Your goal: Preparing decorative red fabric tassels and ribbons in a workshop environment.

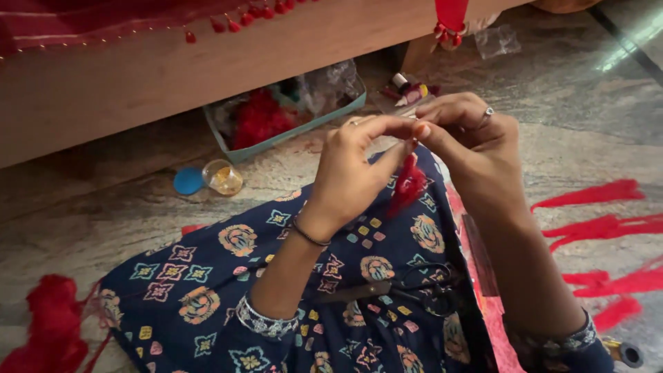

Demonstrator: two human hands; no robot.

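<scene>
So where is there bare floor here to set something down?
Bare stone floor lies between the small jar and the patterned lap, and again at upper right above the red tassels. It is crowded at the tray under the wooden frame, and around both hands.

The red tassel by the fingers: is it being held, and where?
Yes. Both hands, left and right, pinch the red tassel at its top; its threads hang free.

**Soft daylight, slight blur**

We saw even, moderate daylight, brightest at the upper right, where glare streaked the stone floor (pixel 621 41). Shadow pooled beneath the wooden bench (pixel 207 62). The whole frame looked soft; the hands showed mild blur, and the edges lost detail.
</scene>
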